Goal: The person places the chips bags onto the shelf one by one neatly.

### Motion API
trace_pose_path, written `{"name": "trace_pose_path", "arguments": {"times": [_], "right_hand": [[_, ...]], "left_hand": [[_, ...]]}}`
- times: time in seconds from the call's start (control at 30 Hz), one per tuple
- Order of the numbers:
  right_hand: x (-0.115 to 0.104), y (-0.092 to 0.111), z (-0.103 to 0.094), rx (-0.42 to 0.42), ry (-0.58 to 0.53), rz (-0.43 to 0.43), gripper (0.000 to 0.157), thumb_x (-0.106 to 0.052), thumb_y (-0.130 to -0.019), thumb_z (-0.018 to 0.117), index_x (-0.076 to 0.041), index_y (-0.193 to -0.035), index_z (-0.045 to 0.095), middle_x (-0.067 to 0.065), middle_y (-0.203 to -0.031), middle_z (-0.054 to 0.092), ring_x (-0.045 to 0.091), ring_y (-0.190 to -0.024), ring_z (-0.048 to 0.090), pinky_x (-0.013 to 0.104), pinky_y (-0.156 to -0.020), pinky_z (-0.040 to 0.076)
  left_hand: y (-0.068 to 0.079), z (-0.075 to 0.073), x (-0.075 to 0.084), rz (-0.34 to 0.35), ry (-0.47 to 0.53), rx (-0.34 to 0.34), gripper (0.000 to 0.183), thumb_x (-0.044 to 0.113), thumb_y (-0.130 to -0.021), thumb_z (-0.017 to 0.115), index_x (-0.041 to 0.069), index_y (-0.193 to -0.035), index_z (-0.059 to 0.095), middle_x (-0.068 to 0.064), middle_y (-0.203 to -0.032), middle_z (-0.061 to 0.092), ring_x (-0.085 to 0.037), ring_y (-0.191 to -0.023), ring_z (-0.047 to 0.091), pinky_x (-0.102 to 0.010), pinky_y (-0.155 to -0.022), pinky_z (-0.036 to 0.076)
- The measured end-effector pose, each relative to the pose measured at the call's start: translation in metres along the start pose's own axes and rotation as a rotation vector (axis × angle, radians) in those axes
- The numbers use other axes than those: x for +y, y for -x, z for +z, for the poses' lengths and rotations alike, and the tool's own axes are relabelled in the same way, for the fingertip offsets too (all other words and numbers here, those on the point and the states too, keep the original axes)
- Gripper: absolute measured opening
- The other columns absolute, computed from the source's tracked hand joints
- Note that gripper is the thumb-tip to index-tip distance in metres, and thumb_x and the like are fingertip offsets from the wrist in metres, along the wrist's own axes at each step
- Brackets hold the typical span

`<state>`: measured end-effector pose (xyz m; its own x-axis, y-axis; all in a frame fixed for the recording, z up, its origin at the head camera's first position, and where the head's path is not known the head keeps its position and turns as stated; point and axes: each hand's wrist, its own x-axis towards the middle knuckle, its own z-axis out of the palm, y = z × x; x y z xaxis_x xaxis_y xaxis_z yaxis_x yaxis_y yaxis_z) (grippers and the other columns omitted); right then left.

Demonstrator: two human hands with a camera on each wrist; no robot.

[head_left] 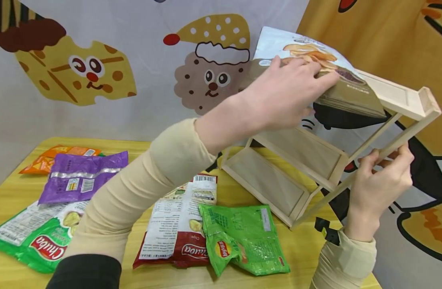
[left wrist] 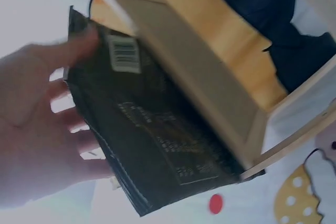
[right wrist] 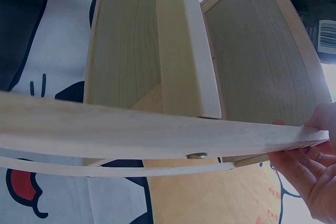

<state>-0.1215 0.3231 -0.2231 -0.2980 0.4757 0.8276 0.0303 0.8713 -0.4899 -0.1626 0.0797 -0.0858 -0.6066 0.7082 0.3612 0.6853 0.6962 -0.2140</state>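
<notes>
A large chip bag [head_left: 354,92], white and brown in front with a picture of chips, lies against the top tier of a three-tier wooden shelf rack [head_left: 302,152]. My left hand [head_left: 278,94] holds this bag by its edge. In the left wrist view, the thumb presses on the bag's dark back [left wrist: 152,114], beside a barcode, with the fingers on the other side. My right hand [head_left: 383,180] grips a slanting side post of the rack. The right wrist view shows its thumb and fingers around the end of the pale wooden bar [right wrist: 131,129].
On the yellow wood-grain table [head_left: 134,277] lie a green Lay's bag [head_left: 246,237], a red and white Chiuba bag [head_left: 170,228], a green and white Chiuba bag [head_left: 37,233], a purple bag [head_left: 80,176] and an orange bag [head_left: 47,158]. A cartoon-printed curtain [head_left: 149,100] hangs behind.
</notes>
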Motion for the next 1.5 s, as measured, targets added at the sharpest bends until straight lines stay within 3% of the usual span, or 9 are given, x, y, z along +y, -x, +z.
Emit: {"name": "trace_pose_path", "arguments": {"times": [0.13, 0.33, 0.53, 0.77, 0.93, 1.27, 1.5], "right_hand": [[0.001, 0.000, 0.000, 0.001, -0.006, -0.003, 0.035, -0.028, -0.095, 0.046, -0.021, -0.129, 0.052, 0.017, -0.111, 0.065, -0.023, -0.077, 0.034, -0.003, -0.071, 0.038], [0.002, -0.002, 0.002, 0.004, -0.018, -0.008, 0.035, -0.026, -0.095, 0.046, -0.021, -0.129, 0.052, 0.018, -0.109, 0.066, -0.023, -0.077, 0.034, -0.003, -0.071, 0.036], [0.002, -0.001, 0.004, -0.002, -0.015, -0.008, 0.036, -0.028, -0.095, 0.045, -0.021, -0.130, 0.051, 0.018, -0.112, 0.065, -0.022, -0.079, 0.033, -0.003, -0.071, 0.035], [0.003, 0.001, 0.005, -0.002, -0.015, -0.019, 0.036, -0.030, -0.096, 0.045, -0.021, -0.131, 0.051, 0.018, -0.113, 0.065, -0.020, -0.079, 0.033, -0.003, -0.072, 0.034], [0.003, 0.000, 0.005, 0.002, -0.017, -0.022, 0.036, -0.030, -0.096, 0.045, -0.021, -0.130, 0.052, 0.018, -0.113, 0.065, -0.021, -0.079, 0.033, -0.004, -0.072, 0.034], [0.003, -0.001, 0.005, 0.002, -0.013, -0.007, 0.036, -0.030, -0.096, 0.045, -0.022, -0.131, 0.051, 0.017, -0.114, 0.065, -0.022, -0.079, 0.033, -0.003, -0.072, 0.036], [0.002, -0.002, 0.004, 0.005, -0.013, -0.008, 0.036, -0.029, -0.096, 0.046, -0.021, -0.130, 0.051, 0.017, -0.112, 0.066, -0.022, -0.078, 0.033, -0.003, -0.073, 0.036]], "left_hand": [[0.001, 0.005, 0.003, 0.002, -0.042, 0.069, 0.045, 0.016, -0.100, 0.028, 0.028, -0.143, 0.031, 0.001, -0.145, 0.044, -0.021, -0.134, 0.044, -0.044, -0.107, 0.042], [-0.001, 0.010, 0.000, 0.016, -0.062, 0.078, 0.043, 0.010, -0.101, 0.028, 0.023, -0.142, 0.034, -0.005, -0.145, 0.043, -0.025, -0.133, 0.044, -0.049, -0.106, 0.042], [-0.008, 0.022, -0.020, 0.019, -0.006, 0.052, 0.043, 0.005, -0.102, 0.028, 0.021, -0.141, 0.034, -0.003, -0.148, 0.039, -0.023, -0.140, 0.035, -0.053, -0.112, 0.034], [-0.017, 0.042, -0.048, 0.021, 0.107, 0.075, 0.056, -0.010, -0.097, 0.025, 0.022, -0.141, 0.035, 0.001, -0.155, 0.031, -0.019, -0.147, 0.022, -0.059, -0.117, 0.016], [-0.025, 0.048, -0.057, 0.015, 0.139, 0.095, 0.057, -0.009, -0.098, 0.022, 0.024, -0.142, 0.037, 0.004, -0.158, 0.025, -0.018, -0.148, 0.020, -0.058, -0.118, 0.011], [-0.043, 0.061, -0.066, 0.050, 0.180, 0.152, 0.054, -0.010, -0.096, 0.022, 0.023, -0.132, 0.045, 0.008, -0.154, 0.034, -0.013, -0.145, 0.026, -0.055, -0.120, 0.009], [-0.053, 0.064, -0.066, 0.023, 0.126, 0.208, 0.051, -0.009, -0.097, 0.021, 0.023, -0.128, 0.047, 0.015, -0.149, 0.041, -0.012, -0.149, 0.015, -0.061, -0.117, 0.001]]}}
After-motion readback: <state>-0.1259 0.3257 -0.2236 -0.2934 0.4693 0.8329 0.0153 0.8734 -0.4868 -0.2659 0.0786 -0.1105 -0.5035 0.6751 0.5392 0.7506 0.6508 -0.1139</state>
